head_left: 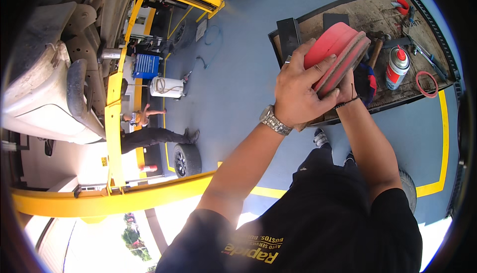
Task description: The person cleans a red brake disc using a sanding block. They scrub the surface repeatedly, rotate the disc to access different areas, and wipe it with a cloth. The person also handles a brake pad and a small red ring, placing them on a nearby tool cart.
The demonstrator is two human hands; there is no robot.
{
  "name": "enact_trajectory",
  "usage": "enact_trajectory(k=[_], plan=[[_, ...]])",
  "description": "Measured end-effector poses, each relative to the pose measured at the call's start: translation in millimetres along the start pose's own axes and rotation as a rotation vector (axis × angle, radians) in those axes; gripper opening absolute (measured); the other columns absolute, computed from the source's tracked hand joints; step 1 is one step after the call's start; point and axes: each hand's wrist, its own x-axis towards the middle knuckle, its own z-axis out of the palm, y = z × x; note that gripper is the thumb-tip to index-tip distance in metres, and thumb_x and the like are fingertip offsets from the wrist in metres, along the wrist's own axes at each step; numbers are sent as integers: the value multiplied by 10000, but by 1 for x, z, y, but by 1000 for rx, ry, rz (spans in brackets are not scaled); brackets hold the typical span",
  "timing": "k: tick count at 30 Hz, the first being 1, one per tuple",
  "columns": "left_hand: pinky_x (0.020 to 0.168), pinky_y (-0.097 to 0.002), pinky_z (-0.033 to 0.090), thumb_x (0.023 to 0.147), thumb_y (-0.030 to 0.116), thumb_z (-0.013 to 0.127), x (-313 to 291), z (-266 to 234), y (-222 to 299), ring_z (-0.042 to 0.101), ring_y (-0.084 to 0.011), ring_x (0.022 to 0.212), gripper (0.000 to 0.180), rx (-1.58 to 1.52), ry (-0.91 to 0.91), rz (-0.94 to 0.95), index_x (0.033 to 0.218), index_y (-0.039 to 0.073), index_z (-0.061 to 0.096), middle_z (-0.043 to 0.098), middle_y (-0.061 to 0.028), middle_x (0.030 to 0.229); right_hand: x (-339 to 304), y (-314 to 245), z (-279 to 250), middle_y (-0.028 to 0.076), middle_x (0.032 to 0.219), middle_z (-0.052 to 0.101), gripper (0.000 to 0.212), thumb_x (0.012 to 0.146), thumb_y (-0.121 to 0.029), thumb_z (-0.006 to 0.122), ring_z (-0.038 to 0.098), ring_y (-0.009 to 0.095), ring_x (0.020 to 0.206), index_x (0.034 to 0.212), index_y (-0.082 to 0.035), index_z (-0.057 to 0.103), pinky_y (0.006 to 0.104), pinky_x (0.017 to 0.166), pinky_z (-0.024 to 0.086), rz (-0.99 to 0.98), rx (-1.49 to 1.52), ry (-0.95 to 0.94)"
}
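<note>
Above the near-left part of the workbench tray, my two hands hold a thick, curved red part (332, 47) with dirty grey-brown bands along its edge; its exact kind I cannot tell. My left hand (300, 87), with a metal watch on the wrist, wraps over its near-left side, fingers spread across the red face. From the right and underneath, my right hand (346, 90) grips it, its fingers mostly hidden behind the part. Just right of it on the tray are a wooden-handled hammer (376, 52) and a red-capped spray can (398, 68).
The wheeled-looking dark tray (357, 5) also carries a pink ring (427, 84), black boxes (288, 35) and hand tools (427, 54). Left stand a raised vehicle (44, 94) and a yellow lift frame (113, 119). Beyond are a loose wheel (187, 160), a white tank (167, 87) and another person (159, 138).
</note>
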Motion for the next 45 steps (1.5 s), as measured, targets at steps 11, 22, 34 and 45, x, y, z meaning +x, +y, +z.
enact_trajectory(k=[11, 22, 34, 45], plan=[[893, -420, 576, 603, 230, 855, -1, -2, -4, 671, -385, 1113, 646, 39, 65, -61, 1235, 159, 738, 541, -262, 1401, -28, 32, -66, 192, 1412, 548, 482, 1032, -296, 441, 548, 329, 1294, 1419, -9, 467, 462, 1156, 388, -195, -1059, 67], [879, -404, 574, 625, 260, 842, -10, -10, -15, 703, -339, 1017, 649, 24, 64, -92, 1260, 190, 726, 538, -238, 1408, -3, 21, 11, 189, 1361, 577, 446, 1047, -234, 356, 587, 322, 1245, 1397, 9, 487, 469, 1086, 471, -200, -208, 324], [859, -424, 576, 618, 296, 831, -3, -5, -11, 689, -359, 1026, 662, 64, 53, -36, 1265, 205, 725, 545, -233, 1385, -15, 27, -21, 166, 1364, 558, 472, 1057, -285, 440, 555, 280, 1283, 1446, -16, 445, 439, 1089, 467, -153, -438, 272], [888, -432, 580, 600, 267, 867, -5, -2, -11, 681, -366, 1077, 652, 8, 42, -74, 1234, 195, 738, 545, -234, 1388, -7, -10, -45, 195, 1421, 535, 453, 1057, -228, 353, 538, 327, 1308, 1439, -14, 470, 492, 1097, 459, -145, -141, 44]])
